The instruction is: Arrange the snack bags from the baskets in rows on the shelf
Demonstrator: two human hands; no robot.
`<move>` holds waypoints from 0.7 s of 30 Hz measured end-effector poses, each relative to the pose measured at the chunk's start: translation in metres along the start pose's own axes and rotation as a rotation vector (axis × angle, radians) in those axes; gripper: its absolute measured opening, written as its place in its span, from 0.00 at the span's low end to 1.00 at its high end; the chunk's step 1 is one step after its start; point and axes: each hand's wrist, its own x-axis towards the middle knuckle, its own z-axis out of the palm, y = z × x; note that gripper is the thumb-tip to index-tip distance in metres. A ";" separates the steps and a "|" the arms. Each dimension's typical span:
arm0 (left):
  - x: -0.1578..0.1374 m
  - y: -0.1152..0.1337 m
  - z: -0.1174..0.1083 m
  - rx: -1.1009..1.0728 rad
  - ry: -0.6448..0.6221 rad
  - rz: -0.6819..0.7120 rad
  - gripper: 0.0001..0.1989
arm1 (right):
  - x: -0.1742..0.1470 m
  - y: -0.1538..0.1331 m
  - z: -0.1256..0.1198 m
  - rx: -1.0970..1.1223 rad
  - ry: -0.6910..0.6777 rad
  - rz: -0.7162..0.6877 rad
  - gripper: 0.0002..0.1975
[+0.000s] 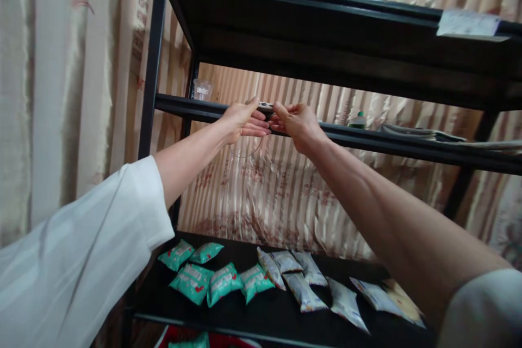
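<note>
Striped curtains (253, 201) hang behind one black rack (153, 60). Before its middle shelf (387, 145), the left hand (246, 120) and right hand (297, 124) pinch one small device (266, 105) between thumbs and fingers. Five teal packets (191, 283) and six pale packets (304, 292) lie on the shelf below (244, 316); one clear cup (202, 90) stands above.

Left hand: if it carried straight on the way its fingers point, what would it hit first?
Most likely the right hand: the left hand's fingers point across at its fingertips. Both hands hold a small device there. Depth is unclear; fingertips may already touch.
</note>
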 end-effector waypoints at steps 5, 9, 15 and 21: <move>0.005 -0.005 -0.004 0.187 0.015 0.128 0.28 | -0.002 -0.002 0.001 -0.084 -0.027 0.023 0.15; 0.007 -0.007 -0.005 0.359 0.011 0.229 0.26 | -0.005 -0.006 0.004 -0.180 -0.012 0.028 0.13; 0.003 -0.008 0.000 0.463 0.009 0.279 0.27 | -0.012 -0.008 0.005 -0.255 -0.002 0.024 0.15; -0.026 -0.021 -0.014 0.593 -0.060 0.357 0.27 | -0.056 0.004 -0.014 -0.223 0.043 -0.091 0.16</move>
